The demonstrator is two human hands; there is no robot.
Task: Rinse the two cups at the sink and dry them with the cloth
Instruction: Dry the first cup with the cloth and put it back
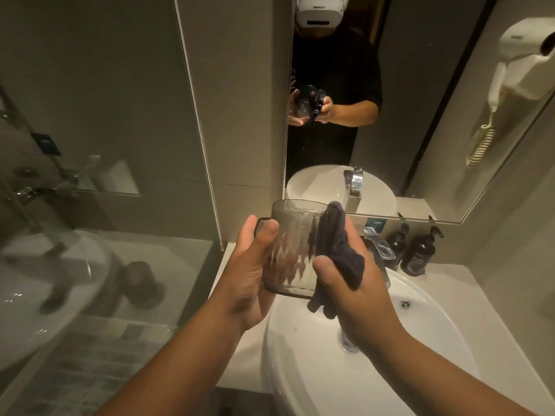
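Left hand (252, 265) grips glass cup (292, 247); right hand (348, 283) seemingly presses cloth (339, 250) against it.

Both forearms reach forward, bare. The left hand (250, 267) curls around a cup, thumb up (palm facing right); the right hand (345, 283) pinches a cloth against it.
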